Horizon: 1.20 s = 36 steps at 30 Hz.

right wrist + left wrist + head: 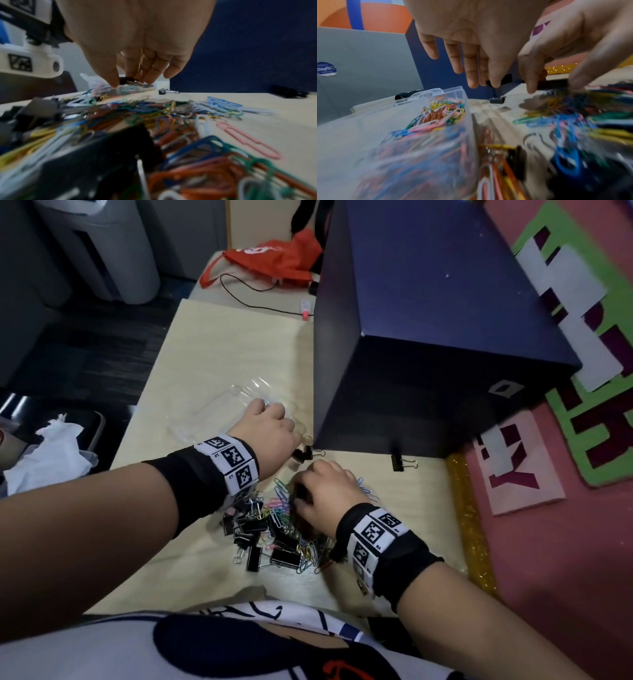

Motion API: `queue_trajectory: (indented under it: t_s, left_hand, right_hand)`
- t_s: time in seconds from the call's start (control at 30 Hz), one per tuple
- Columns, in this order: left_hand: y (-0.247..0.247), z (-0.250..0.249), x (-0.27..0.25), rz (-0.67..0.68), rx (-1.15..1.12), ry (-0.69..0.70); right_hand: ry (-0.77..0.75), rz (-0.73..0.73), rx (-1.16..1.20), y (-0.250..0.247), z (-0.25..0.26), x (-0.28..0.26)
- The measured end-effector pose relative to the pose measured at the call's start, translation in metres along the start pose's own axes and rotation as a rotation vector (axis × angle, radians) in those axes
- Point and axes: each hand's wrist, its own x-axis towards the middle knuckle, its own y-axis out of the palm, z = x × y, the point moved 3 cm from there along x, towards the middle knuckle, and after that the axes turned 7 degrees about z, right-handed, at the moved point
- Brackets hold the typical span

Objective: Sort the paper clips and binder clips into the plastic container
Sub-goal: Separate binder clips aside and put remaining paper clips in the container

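Observation:
A clear plastic container [205, 419] lies on the pale desk; its right compartment [436, 115] holds coloured paper clips. My left hand [291, 445] hovers at the container's right edge, and in the left wrist view its thumb and forefinger [486, 83] pinch a small black binder clip [506, 79]. Nearer me lies a mixed pile [274, 525] of coloured paper clips and black binder clips. My right hand [305, 491] reaches into the pile's far side. Its thumb and fingers [130, 82] pinch a black binder clip [127, 79].
A large dark blue box [445, 337] stands right behind the work area. Loose binder clips [400, 464] lie against its base. An orange bag [274, 258] and a cable lie at the desk's far end. A pink board with a glitter strip [469, 508] borders the right side.

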Motion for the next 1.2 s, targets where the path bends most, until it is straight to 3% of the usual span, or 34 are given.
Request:
queue_trajectory:
  t_s: [0.17, 0.27, 0.37, 0.47, 0.57, 0.67, 0.73, 0.83, 1.0, 1.07, 1.2]
  left_hand:
    - [-0.005, -0.006, 0.003, 0.033, -0.074, -0.017]
    - [-0.001, -0.019, -0.003, 0.114, -0.145, 0.088]
    - [0.006, -0.027, -0.011, 0.244, -0.184, 0.217]
    - [0.01, -0.029, -0.018, 0.315, -0.195, 0.263]
    - [0.015, -0.026, -0.024, 0.364, -0.255, 0.267]
    - [0.021, -0.024, -0.031, 0.444, -0.223, 0.31]
    - [0.027, -0.023, -0.035, 0.474, -0.132, 0.325]
    - [0.031, -0.023, -0.038, 0.438, -0.087, 0.308]
    - [0.025, -0.029, -0.045, 0.269, -0.108, 0.284]
    - [0.022, -0.039, -0.049, 0.224, -0.132, 0.327]
    - [0.024, -0.058, -0.053, 0.274, -0.105, 0.405]
  right_hand:
    - [0.325, -0.241, 0.251, -0.022, -0.038, -0.009]
    - [0.495, -0.259, 0.277, -0.028, -0.062, -0.013]
    - [0.538, -0.258, 0.202, -0.028, -0.073, -0.016]
    - [0.583, -0.144, 0.23, -0.021, -0.073, -0.02]
    - [0.614, 0.069, 0.215, -0.01, -0.064, -0.024]
    - [0.526, 0.188, 0.193, -0.003, -0.046, -0.027]
    - [0.477, 0.181, 0.137, -0.004, -0.035, -0.029]
    - [0.444, 0.179, 0.059, -0.008, -0.019, -0.033]
    - [0.437, 0.526, -0.116, -0.005, 0.0, -0.049]
    - [0.452, 0.545, -0.116, -0.001, 0.002, -0.053]
    - [0.476, 0.506, -0.079, 0.005, 0.004, -0.051]
